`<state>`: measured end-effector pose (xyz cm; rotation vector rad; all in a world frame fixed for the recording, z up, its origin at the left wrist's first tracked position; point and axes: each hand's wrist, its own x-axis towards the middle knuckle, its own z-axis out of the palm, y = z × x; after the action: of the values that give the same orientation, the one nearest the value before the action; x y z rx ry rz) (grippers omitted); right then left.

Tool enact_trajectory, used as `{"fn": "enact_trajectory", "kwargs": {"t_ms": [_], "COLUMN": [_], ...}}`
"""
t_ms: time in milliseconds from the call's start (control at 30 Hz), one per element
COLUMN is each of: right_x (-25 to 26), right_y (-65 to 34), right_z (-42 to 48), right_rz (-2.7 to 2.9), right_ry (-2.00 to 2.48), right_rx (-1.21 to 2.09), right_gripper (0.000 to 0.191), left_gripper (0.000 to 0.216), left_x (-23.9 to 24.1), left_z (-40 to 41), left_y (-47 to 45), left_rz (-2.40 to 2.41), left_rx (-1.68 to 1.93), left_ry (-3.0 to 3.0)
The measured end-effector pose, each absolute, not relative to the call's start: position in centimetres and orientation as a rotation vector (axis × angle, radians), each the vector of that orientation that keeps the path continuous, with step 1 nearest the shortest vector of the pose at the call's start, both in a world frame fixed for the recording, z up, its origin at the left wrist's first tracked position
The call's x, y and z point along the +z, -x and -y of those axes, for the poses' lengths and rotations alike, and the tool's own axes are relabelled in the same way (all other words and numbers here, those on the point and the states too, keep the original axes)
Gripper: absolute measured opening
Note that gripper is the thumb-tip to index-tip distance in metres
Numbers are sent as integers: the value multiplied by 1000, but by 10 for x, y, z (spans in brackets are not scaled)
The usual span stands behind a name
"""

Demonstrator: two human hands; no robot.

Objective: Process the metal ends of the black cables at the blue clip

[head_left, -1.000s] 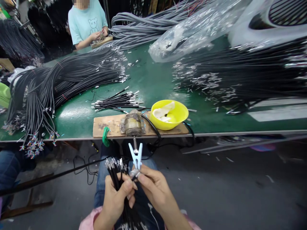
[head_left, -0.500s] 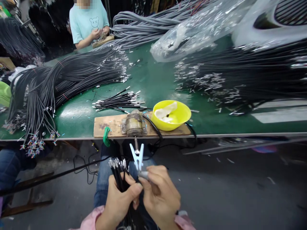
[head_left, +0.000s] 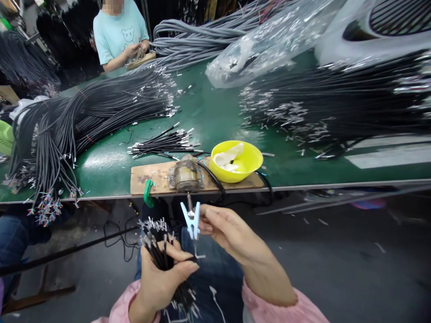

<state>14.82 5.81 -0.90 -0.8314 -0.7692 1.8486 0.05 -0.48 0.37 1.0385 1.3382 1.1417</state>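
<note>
My left hand [head_left: 164, 276] is closed around a bundle of short black wires [head_left: 155, 240] with metal tips that fan upward over my lap. My right hand [head_left: 232, 235] is raised beside a pale blue clip [head_left: 191, 220]. Its fingertips are pinched together right next to the clip, and what they hold is too small to see. The clip hangs just below a thin metal tip [head_left: 189, 200] that sticks out under the table edge from a wrapped metal block [head_left: 185, 175] on a wooden board [head_left: 151, 177]. A thin wire end dangles under the clip.
A yellow bowl [head_left: 251, 157] with pale pieces sits on the board, and a green clamp [head_left: 147, 190] grips the board's edge. A small pile of wires [head_left: 164, 142] lies behind it. Large black cable bundles [head_left: 84, 112] cover the green table [head_left: 215, 112]. A person in a teal shirt [head_left: 117, 33] works at the far side.
My right hand rose from the bundle up to the clip and stretched forward. My left hand and the wire bundle tilted slightly left.
</note>
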Motion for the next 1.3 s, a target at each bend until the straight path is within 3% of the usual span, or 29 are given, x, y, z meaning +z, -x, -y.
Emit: {"fn": "enact_trajectory", "kwargs": {"t_ms": [300, 600, 733, 867, 967, 1167, 1300], "right_x": [-4, -29, -33, -24, -11, -3, -12], "right_y": [-116, -129, -140, -139, -133, -129, -123], "right_z": [-59, -54, -42, -18, -9, -16, -12], "right_rz": [449, 329, 498, 955, 1324, 1522, 1408], "right_ry": [585, 681, 850, 1144, 1146, 1026, 1075], "right_rx": [1848, 1912, 1668, 1095, 780, 832, 689], "right_gripper": [27, 38, 35, 25, 16, 20, 26], "left_gripper": [17, 36, 29, 31, 21, 21, 28], "left_x": [-2, -33, -18, -4, -2, -9, -15], "left_z": [-3, 1, 8, 12, 13, 18, 21], "left_y": [-6, -13, -11, -12, -14, -15, -15], "left_rz": [-1365, -1403, -1428, -1465, -1468, -1555, -1533], "left_rx": [1240, 1328, 1243, 1083, 1040, 1073, 1083], "left_ry": [-1060, -1073, -1002, -911, -946, -907, -798]}}
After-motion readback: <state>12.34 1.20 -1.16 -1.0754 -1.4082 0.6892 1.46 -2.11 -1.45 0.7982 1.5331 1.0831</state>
